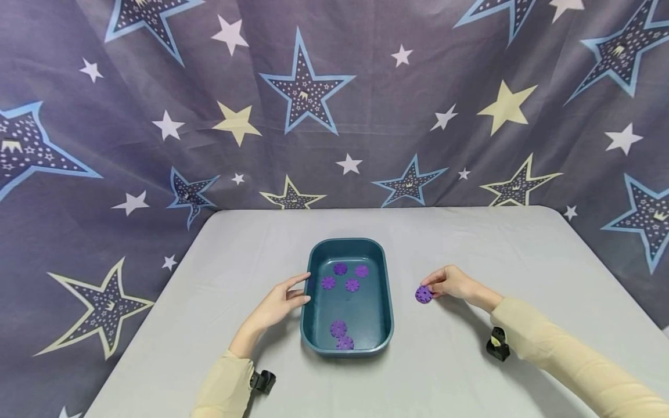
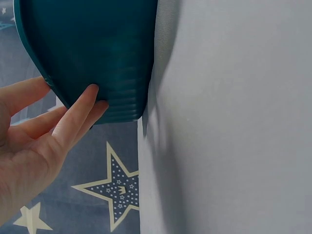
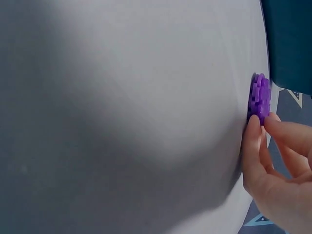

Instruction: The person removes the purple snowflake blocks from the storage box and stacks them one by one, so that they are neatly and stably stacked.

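A deep teal plastic tray [image 1: 347, 316] with rounded corners sits on the table, with several purple notched discs [image 1: 352, 285] lying flat inside. Four-sided and upright, it has my left hand [image 1: 279, 305] at its left wall, fingers mostly straight and fingertips touching the side near the rim. In the left wrist view those fingertips [image 2: 92, 90] rest against the tray's outer wall. To the right of the tray, my right hand [image 1: 452, 283] pinches a purple notched disc [image 1: 423, 294] between thumb and fingers. The right wrist view shows this disc [image 3: 260, 95] edge-on, looking thick and layered, close over the cloth.
A pale grey cloth covers the table [image 1: 251, 244]. Behind it hangs a dark curtain [image 1: 366, 116] printed with stars. In the tray, some discs lie toward the far end and others overlap near the front wall. Small black devices [image 1: 263, 381] are on both wrists.
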Available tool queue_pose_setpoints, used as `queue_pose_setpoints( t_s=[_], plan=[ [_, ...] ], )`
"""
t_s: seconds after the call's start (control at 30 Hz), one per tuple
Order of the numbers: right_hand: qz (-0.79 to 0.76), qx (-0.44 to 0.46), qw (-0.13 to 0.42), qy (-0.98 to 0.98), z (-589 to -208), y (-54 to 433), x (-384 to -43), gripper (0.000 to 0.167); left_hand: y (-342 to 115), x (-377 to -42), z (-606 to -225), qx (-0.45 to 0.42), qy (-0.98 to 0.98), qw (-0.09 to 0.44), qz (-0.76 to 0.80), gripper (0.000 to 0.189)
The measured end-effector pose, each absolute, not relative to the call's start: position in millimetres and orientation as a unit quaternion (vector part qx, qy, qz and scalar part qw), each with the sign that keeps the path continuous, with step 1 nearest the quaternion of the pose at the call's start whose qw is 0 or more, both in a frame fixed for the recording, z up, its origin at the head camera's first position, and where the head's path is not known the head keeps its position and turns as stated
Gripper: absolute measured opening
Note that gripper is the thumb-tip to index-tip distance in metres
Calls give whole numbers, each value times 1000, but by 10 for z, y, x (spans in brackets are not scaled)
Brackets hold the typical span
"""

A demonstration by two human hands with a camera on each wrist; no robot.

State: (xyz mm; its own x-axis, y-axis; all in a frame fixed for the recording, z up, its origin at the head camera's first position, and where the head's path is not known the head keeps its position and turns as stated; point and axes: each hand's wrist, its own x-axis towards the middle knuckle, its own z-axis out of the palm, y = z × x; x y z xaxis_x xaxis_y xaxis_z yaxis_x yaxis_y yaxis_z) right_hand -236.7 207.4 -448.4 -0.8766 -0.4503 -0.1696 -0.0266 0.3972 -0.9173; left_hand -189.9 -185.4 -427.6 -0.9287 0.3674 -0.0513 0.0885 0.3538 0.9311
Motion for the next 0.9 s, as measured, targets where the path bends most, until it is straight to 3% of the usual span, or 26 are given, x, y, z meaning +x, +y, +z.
queue_pose_setpoints(
  t_s=[0.9],
  plan=[
    [-500, -161, 167, 835, -4336, 2088, -2407, 27, -1843, -1875, -4231, 145, 816, 121, 546, 54]
  ],
)
